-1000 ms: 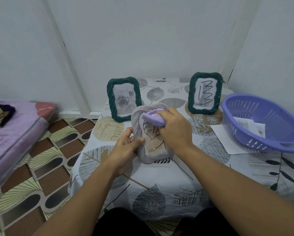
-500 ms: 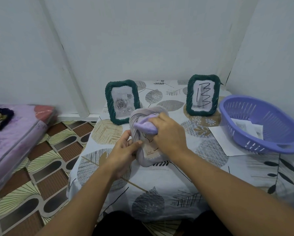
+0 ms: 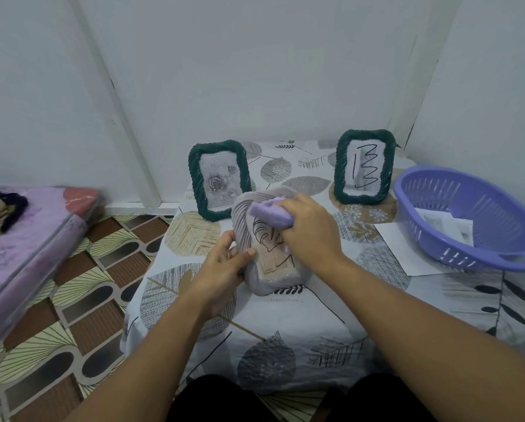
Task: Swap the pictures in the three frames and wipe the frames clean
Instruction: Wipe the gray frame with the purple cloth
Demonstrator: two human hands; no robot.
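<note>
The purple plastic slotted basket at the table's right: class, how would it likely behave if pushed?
The purple plastic slotted basket probably slides easily: thin, perforated walls suggest lightness. It likely stays upright, being wide and shallow. The loose papers inside would probably shift.

I see my lilac ribbed oval frame (image 3: 256, 239), two dark green twisted-rope frames (image 3: 219, 181) behind it, a purple slotted plastic basket (image 3: 474, 220).

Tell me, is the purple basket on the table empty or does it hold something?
Not empty. The purple basket holds white paper sheets, visible inside against its far wall.
</note>
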